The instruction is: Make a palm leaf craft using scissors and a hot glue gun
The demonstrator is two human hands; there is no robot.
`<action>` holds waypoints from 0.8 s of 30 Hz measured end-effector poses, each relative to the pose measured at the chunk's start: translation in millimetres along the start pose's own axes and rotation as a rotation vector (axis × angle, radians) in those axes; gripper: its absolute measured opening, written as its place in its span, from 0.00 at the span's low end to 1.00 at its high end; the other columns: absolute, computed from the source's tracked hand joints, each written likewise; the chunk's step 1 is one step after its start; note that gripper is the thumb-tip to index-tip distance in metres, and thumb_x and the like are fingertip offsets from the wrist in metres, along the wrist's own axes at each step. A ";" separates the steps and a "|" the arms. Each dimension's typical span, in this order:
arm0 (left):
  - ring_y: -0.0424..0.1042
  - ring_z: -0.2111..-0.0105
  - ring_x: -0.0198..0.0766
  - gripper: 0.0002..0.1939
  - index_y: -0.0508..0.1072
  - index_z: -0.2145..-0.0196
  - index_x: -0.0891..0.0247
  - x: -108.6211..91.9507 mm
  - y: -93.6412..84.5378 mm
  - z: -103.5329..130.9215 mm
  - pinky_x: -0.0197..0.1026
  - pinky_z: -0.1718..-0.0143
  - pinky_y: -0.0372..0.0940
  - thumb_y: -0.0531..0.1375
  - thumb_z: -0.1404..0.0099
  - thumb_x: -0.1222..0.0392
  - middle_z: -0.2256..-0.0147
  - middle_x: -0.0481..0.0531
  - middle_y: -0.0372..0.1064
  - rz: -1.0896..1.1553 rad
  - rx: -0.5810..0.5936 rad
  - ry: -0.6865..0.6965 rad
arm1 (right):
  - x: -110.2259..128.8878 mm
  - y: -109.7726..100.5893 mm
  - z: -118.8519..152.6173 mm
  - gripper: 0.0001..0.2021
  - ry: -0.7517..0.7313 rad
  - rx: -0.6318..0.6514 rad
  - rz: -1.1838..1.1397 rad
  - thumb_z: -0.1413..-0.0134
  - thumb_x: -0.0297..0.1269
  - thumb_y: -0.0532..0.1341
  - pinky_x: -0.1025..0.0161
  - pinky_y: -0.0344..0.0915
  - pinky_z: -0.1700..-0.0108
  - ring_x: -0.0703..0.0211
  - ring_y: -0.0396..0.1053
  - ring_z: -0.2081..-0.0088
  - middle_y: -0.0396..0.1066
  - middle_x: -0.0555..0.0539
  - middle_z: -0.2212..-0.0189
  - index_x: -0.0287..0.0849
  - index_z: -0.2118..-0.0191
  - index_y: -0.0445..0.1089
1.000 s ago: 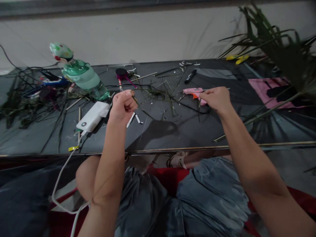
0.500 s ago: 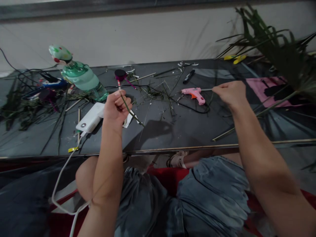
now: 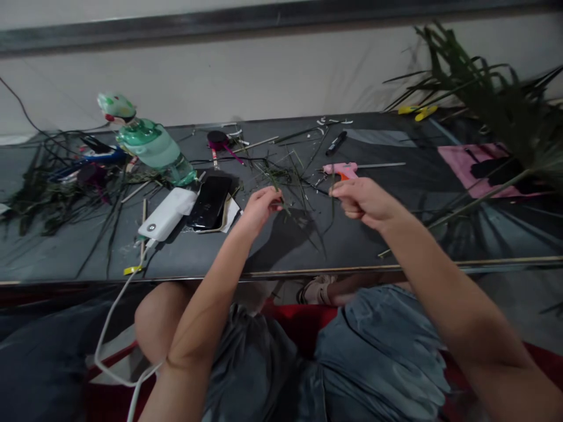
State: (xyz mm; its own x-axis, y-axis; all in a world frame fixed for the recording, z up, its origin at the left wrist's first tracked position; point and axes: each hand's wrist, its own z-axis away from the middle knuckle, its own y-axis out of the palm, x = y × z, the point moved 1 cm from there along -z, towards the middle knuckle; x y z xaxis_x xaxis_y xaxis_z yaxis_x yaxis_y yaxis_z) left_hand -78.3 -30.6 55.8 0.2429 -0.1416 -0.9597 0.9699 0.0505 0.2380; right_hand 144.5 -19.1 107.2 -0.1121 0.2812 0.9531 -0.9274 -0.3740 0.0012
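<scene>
My left hand (image 3: 263, 208) is over the middle of the table, its fingers pinched on a thin green stem (image 3: 285, 208) that points down to the right. To its right, my right hand (image 3: 363, 199) is closed, thumb and finger gripping a narrow green leaf strip (image 3: 332, 212) that hangs down. Just behind the right hand lies a pink glue gun (image 3: 341, 169) with a glue stick (image 3: 382, 165) sticking out of its back; the hand hides part of its handle. Loose green clippings (image 3: 281, 173) lie between and beyond the hands.
A white power bank (image 3: 162, 214) with a cable and a black phone (image 3: 212, 202) lie on the left. Behind them leans a green bottle (image 3: 153, 146). A black marker (image 3: 336, 143) is at the back; palm leaves (image 3: 488, 99) and a pink sheet (image 3: 457, 170) are right.
My left hand has moved right, uncovering the phone, still holding the stem. My right hand has come left and nearer, from beside the glue stick to in front of the glue gun.
</scene>
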 end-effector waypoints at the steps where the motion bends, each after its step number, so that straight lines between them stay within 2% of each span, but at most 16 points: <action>1: 0.70 0.72 0.30 0.05 0.69 0.76 0.65 0.9 5.4 4.0 0.30 0.71 0.65 0.60 0.43 0.64 0.74 0.49 0.69 0.004 0.040 0.005 | -6.2 8.5 -4.7 0.11 0.003 -0.004 0.043 0.57 0.38 0.63 0.69 0.36 0.82 0.74 0.38 0.86 0.42 0.61 0.88 0.42 0.77 0.59; 3: 0.72 0.70 0.31 0.03 0.70 0.74 0.65 3.3 15.4 12.2 0.32 0.66 0.68 0.59 0.42 0.65 0.71 0.51 0.72 -0.007 0.150 -0.054 | -17.7 23.6 -14.4 0.08 -0.032 -0.021 0.146 0.58 0.39 0.62 0.69 0.39 0.81 0.73 0.42 0.85 0.46 0.59 0.88 0.40 0.76 0.64; 7: 0.69 0.78 0.31 0.04 0.67 0.72 0.65 9.4 24.7 21.5 0.34 0.71 0.68 0.58 0.39 0.65 0.79 0.45 0.67 0.002 0.236 -0.170 | -29.2 41.8 -26.1 0.11 -0.194 -0.110 0.454 0.59 0.40 0.60 0.68 0.45 0.76 0.71 0.53 0.80 0.60 0.53 0.84 0.36 0.74 0.72; 10: 0.70 0.78 0.30 0.10 0.67 0.73 0.65 11.5 23.5 20.6 0.33 0.71 0.68 0.58 0.34 0.59 0.80 0.45 0.66 0.029 0.231 -0.141 | -29.8 44.2 -27.7 0.13 -0.203 -0.190 0.648 0.57 0.41 0.60 0.66 0.44 0.75 0.70 0.51 0.81 0.58 0.54 0.86 0.36 0.73 0.75; 12: 0.70 0.78 0.29 0.10 0.68 0.73 0.66 12.6 21.6 18.6 0.32 0.73 0.67 0.62 0.36 0.60 0.79 0.45 0.67 -0.002 0.229 -0.139 | -29.7 43.0 -27.6 0.13 -0.205 -0.198 0.702 0.56 0.40 0.60 0.66 0.43 0.75 0.70 0.49 0.81 0.56 0.54 0.87 0.35 0.71 0.77; 15: 0.71 0.79 0.30 0.03 0.74 0.69 0.67 14.6 19.4 16.7 0.32 0.76 0.65 0.65 0.41 0.66 0.76 0.48 0.72 -0.059 0.220 -0.162 | -32.7 39.9 -28.7 0.15 -0.230 -0.170 0.669 0.54 0.42 0.61 0.65 0.41 0.75 0.71 0.47 0.82 0.56 0.54 0.87 0.34 0.67 0.79; 19: 0.72 0.77 0.30 0.10 0.79 0.63 0.66 16.8 16.4 17.6 0.31 0.75 0.65 0.67 0.44 0.68 0.74 0.50 0.75 -0.059 0.181 -0.109 | -45.5 36.4 -31.0 0.20 -0.284 -0.172 0.543 0.53 0.47 0.62 0.65 0.39 0.75 0.71 0.43 0.81 0.52 0.55 0.87 0.33 0.64 0.79; 24: 0.72 0.76 0.30 0.09 0.80 0.65 0.66 23.0 11.6 16.4 0.31 0.74 0.66 0.68 0.46 0.65 0.74 0.50 0.76 -0.058 0.146 -0.104 | -68.0 41.3 -28.3 0.24 -0.287 -0.165 0.388 0.53 0.52 0.62 0.67 0.40 0.75 0.71 0.44 0.81 0.54 0.55 0.86 0.33 0.63 0.79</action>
State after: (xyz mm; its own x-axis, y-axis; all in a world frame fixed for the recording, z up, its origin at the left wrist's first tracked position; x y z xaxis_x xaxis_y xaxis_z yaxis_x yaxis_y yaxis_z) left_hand -61.2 -49.6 39.0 0.1795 -0.2418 -0.9536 0.9724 -0.1035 0.2093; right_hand 103.6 -28.6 33.9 -0.3781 -0.1137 0.9188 -0.8837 -0.2514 -0.3948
